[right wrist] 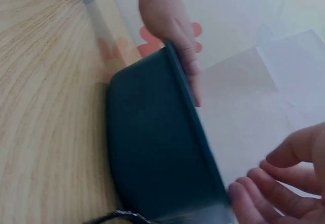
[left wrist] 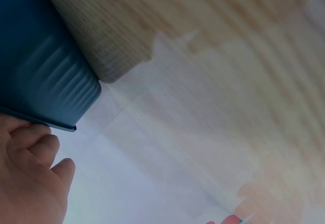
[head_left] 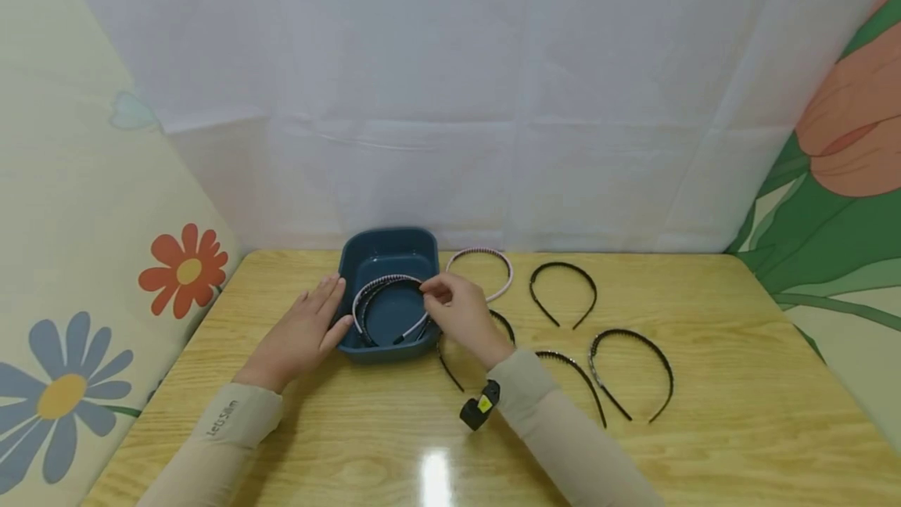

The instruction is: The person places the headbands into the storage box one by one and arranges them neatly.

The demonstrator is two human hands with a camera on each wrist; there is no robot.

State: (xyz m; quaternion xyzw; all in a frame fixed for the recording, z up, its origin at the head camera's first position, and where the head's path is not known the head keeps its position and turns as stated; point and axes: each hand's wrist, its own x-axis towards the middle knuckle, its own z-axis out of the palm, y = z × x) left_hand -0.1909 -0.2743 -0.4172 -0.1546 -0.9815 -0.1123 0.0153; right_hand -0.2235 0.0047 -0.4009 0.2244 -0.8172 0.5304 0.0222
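Note:
A dark blue plastic basin [head_left: 389, 239] sits on the table, with a pale pink headband [head_left: 356, 305] and a dark headband inside it. My left hand [head_left: 299, 339] rests along the basin's left rim, its fingers extended; the left wrist view has this hand [left wrist: 33, 168] against the rim too. Over the opposite rim is my right hand [head_left: 464, 315], its fingertips near the pink headband's curve. In the right wrist view, the right hand's fingers [right wrist: 277, 191] are loosely bent at the rim, and no headband shows between thumb and fingers.
Right of the basin lie another pink headband [head_left: 510, 285], a black headband [head_left: 594, 293], a black headband with shiny trim [head_left: 593, 387] and a further dark one [head_left: 669, 370]. Under my right hand is a partly hidden black headband [head_left: 450, 375]. A white sheet [head_left: 479, 100] hangs behind the table.

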